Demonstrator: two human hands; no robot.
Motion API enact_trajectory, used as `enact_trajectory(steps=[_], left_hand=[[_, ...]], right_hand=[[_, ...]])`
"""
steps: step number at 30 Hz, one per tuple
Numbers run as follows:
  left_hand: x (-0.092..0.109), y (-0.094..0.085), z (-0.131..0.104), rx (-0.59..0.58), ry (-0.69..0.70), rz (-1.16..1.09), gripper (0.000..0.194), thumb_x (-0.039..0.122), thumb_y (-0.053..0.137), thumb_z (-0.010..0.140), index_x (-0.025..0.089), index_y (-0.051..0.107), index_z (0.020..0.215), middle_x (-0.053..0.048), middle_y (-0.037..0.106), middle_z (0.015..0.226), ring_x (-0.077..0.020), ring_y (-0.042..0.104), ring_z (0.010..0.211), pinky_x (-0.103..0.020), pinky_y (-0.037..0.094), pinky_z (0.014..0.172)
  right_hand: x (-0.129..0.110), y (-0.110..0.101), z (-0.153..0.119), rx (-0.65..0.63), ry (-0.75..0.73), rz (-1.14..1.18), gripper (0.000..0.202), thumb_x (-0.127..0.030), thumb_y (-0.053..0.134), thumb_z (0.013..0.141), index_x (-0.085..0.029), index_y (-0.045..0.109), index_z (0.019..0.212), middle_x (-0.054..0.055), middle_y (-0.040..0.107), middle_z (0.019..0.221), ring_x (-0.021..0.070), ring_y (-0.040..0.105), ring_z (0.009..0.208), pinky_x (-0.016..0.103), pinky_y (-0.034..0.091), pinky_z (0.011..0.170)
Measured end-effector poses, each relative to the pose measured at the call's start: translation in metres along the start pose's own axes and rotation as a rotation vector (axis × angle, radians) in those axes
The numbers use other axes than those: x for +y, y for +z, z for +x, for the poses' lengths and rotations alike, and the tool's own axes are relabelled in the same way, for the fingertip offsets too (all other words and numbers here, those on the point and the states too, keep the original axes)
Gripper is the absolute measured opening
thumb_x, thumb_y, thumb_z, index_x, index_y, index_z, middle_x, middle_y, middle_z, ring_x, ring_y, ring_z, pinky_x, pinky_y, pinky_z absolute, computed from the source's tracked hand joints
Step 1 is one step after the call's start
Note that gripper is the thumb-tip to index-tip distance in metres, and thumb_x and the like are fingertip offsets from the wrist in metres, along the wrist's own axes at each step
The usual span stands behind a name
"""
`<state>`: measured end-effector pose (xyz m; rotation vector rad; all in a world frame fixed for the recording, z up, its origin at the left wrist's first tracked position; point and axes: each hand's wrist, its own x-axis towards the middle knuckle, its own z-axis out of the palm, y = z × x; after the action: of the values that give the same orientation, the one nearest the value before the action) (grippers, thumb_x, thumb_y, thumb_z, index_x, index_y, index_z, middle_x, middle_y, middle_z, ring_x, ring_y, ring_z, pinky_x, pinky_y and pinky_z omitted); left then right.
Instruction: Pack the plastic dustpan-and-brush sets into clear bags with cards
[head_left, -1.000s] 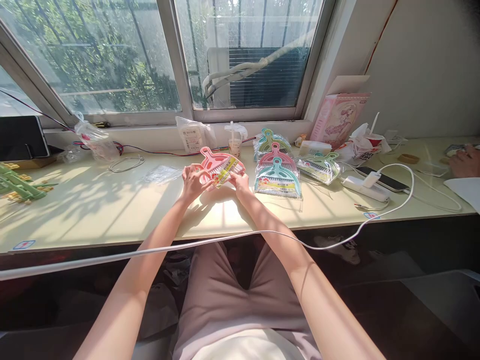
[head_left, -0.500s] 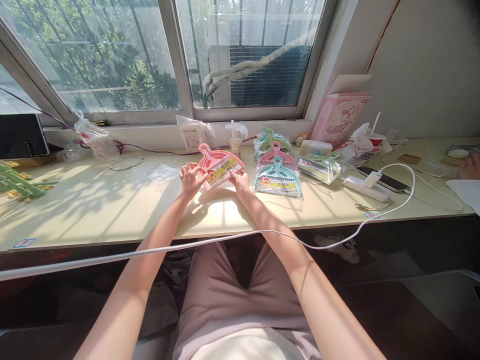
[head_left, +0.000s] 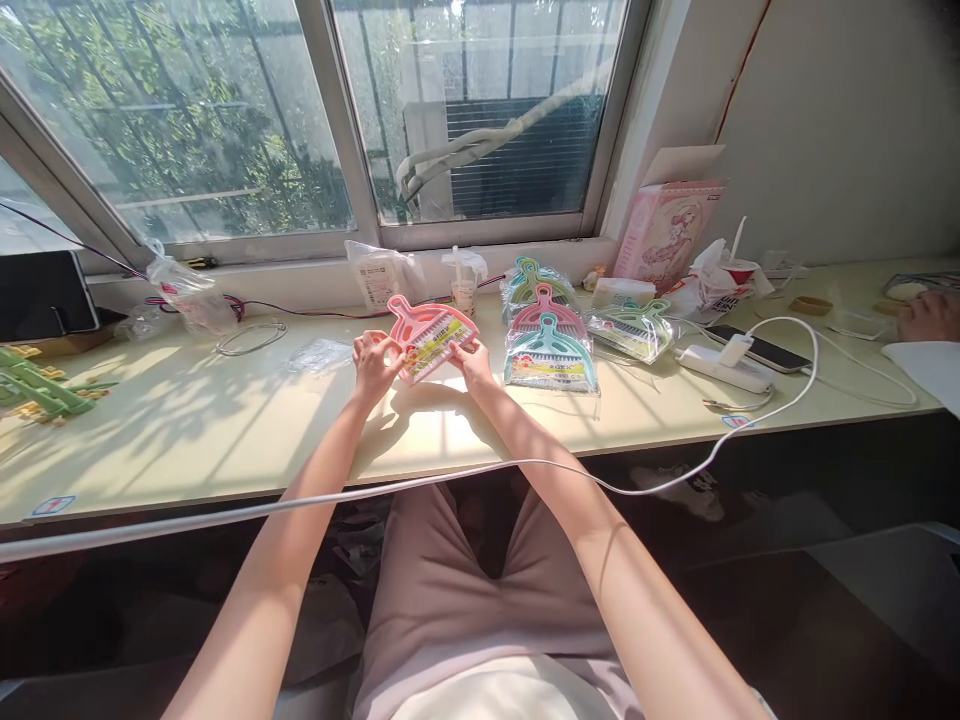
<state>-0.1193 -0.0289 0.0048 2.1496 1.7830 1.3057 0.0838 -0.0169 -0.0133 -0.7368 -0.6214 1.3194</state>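
Observation:
Between both hands, just above the table, is a pink mini dustpan-and-brush set (head_left: 433, 335) with a printed label across its lower part. Its handle points up and to the left. My left hand (head_left: 376, 364) grips the left lower edge, fingers bent. On the right lower edge, my right hand (head_left: 471, 362) is closed with the thumb at the label. To the right lie similar sets in clear bags: a blue one (head_left: 551, 357) in front, a pink one (head_left: 544, 310) behind it, and green ones further back and to the right.
A white cable (head_left: 480, 466) runs across in front of my forearms. A power strip (head_left: 724, 368) and a phone (head_left: 757, 349) lie right. A drink cup (head_left: 463, 290) stands by the window. Clear plastic wrap (head_left: 319, 356) lies left. Another person's hand (head_left: 932, 317) rests far right.
The view has shifted slightly, so things on the table appear a little further left. Both hands keep their hold on the pink set, which looks almost unmoved.

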Motion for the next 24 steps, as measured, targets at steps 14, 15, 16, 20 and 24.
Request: enact_trajectory(steps=[14,15,16,20,24], left_hand=[[0.006,-0.003,-0.001,-0.030,-0.042,-0.112,0.018,0.042,0.081,0.089,0.028,0.070,0.085,-0.016,0.067,0.130,-0.0491,0.051,0.144,-0.074,0.035,0.132],[0.007,-0.003,-0.001,-0.035,-0.048,-0.104,0.018,0.041,0.080,0.090,0.028,0.070,0.086,-0.017,0.066,0.132,-0.0491,0.051,0.145,-0.073,0.035,0.132],[0.008,-0.003,-0.001,-0.036,-0.055,-0.101,0.017,0.041,0.080,0.091,0.028,0.071,0.089,-0.017,0.065,0.135,-0.0493,0.050,0.147,-0.073,0.034,0.133],[0.005,-0.004,0.001,0.037,-0.099,-0.184,0.045,0.049,0.086,0.089,0.029,0.070,0.126,-0.020,0.056,0.156,-0.0510,0.041,0.158,-0.073,0.035,0.132],[-0.003,-0.001,0.005,0.001,-0.238,-0.509,0.076,0.064,0.090,0.083,0.028,0.060,0.143,-0.023,0.055,0.159,-0.0444,0.059,0.146,-0.064,0.053,0.117]], right_hand=[[0.001,-0.001,0.005,0.027,0.015,-0.002,0.043,-0.017,0.093,0.076,-0.028,0.065,0.107,0.001,0.077,0.102,0.0282,0.080,0.127,0.054,0.069,0.116],[0.000,-0.002,0.005,0.027,0.012,-0.002,0.045,-0.018,0.093,0.076,-0.028,0.065,0.109,0.001,0.077,0.104,0.0283,0.079,0.127,0.054,0.071,0.114],[-0.001,-0.001,0.005,0.023,0.007,0.000,0.047,-0.020,0.094,0.076,-0.029,0.065,0.111,0.002,0.077,0.105,0.0285,0.079,0.128,0.054,0.072,0.111],[-0.007,0.001,-0.001,-0.035,-0.033,0.046,0.053,-0.021,0.097,0.074,-0.029,0.065,0.115,0.005,0.076,0.114,0.0307,0.076,0.132,0.055,0.076,0.104],[-0.008,0.001,-0.002,-0.017,-0.027,0.047,0.050,-0.019,0.096,0.074,-0.029,0.065,0.112,0.007,0.076,0.119,0.0314,0.076,0.134,0.055,0.075,0.107]])
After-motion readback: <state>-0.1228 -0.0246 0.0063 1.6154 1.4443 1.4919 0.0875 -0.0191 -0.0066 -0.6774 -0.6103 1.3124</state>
